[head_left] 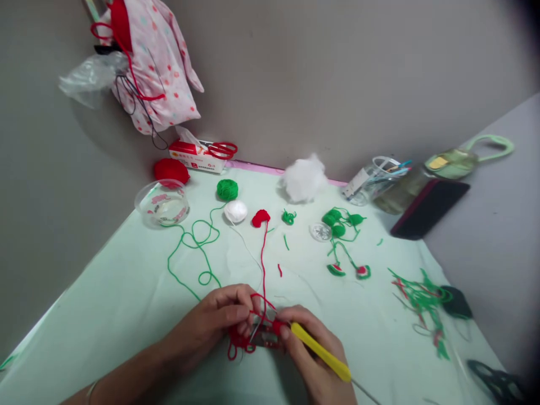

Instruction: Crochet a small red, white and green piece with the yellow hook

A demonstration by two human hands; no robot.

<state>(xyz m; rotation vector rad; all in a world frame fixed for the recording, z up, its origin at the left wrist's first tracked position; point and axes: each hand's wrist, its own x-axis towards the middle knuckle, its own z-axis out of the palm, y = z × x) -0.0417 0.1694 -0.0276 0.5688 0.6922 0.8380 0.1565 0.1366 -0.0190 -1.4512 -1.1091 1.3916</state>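
My left hand [223,312], its fingers curled together, grips red yarn [262,253] at the front middle of the table. From there the strand runs up to a small red ball of yarn [260,218]. My right hand [316,349] is closed around a crochet hook [320,351] with a yellow handle, a thin metal rod sticking out of its lower end. At the right fingertips is a small piece of red crochet [278,326]. More red yarn in loops [240,338] hangs under my left fingers. Something dark and shiny lies below both hands, partly hidden.
Green [228,190] and white [235,211] yarn balls, white stuffing [304,179] and a clear bowl [162,205] stand behind. Small watermelon pieces [363,272], yarn scraps [424,304], a phone [430,208] and dark scissors [495,378] are rightward. Red-handled scissors [223,149] rest on a tissue box [196,160].
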